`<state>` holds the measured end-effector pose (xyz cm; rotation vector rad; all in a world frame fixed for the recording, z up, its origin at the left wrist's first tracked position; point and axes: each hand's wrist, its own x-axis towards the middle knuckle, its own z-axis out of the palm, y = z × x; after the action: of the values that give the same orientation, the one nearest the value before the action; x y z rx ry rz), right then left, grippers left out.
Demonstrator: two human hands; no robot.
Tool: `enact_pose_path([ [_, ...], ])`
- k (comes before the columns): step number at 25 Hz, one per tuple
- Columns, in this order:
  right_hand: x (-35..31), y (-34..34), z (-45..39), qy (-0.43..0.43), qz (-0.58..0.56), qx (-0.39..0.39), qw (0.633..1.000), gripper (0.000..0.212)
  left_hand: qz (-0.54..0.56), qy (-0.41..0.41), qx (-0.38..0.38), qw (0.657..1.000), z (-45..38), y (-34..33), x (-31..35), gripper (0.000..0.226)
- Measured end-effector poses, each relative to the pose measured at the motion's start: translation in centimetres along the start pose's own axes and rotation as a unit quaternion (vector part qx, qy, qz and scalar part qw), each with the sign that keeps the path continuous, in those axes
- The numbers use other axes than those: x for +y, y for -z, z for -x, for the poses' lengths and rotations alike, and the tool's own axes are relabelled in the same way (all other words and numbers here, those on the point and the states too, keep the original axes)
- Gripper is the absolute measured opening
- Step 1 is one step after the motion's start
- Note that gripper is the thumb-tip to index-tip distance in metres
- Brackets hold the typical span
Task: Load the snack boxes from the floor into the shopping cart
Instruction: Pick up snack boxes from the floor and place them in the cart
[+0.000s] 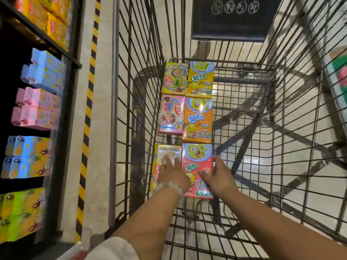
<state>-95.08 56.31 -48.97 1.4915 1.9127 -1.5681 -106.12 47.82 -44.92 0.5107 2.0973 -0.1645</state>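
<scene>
Several snack boxes lie flat in two rows on the bottom of the wire shopping cart, along its left side. Nearest me are a yellow box and a red box. My left hand rests flat on the yellow box, fingers straight, with a pale bead bracelet at the wrist. My right hand lies on the red box, its thumb at the box's right edge and its fingers spread over the front. Beyond them lie a pink box, an orange box, and two yellow boxes at the far end.
A store shelf on the left holds blue, pink, yellow and green boxes. A black-and-yellow striped strip runs along the floor between shelf and cart. The cart's right half shows bare wire mesh. A dark sign panel hangs at the cart's far end.
</scene>
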Motion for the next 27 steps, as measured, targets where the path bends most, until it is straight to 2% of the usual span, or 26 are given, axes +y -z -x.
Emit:
enact_pose_path([
  [7, 0.6, -0.4, 0.0, 0.023, -0.011, 0.022, 0.999, 0.037, -0.052, -0.009, 0.015, 0.999, -1.4, -0.7, -0.4, 0.078],
  [16, 1.2, -0.4, 0.0, 0.042, -0.001, 0.028, 0.999, 0.043, -0.002, -0.033, 0.027, 0.999, -1.8, -1.1, 0.0, 0.075],
  [20, 1.2, 0.6, 0.8, 0.057, -0.026, 0.000, 0.998, 0.038, 0.027, -0.052, 0.076, 0.995, -2.6, -1.3, 0.0, 0.064],
  [22, 1.3, 1.1, 1.3, 0.046, -0.027, -0.021, 0.998, 0.039, 0.050, -0.043, 0.087, 0.994, -2.2, -1.3, -0.1, 0.056],
  [24, 1.0, 1.8, 1.8, 0.034, -0.034, -0.001, 0.999, 0.036, 0.090, -0.040, 0.108, 0.989, -1.1, -0.5, 0.1, 0.048],
  [27, -1.3, 3.8, 2.5, 0.032, -0.005, 0.050, 0.998, 0.041, 0.205, -0.102, 0.114, 0.967, 2.1, 3.1, 1.5, 0.045],
])
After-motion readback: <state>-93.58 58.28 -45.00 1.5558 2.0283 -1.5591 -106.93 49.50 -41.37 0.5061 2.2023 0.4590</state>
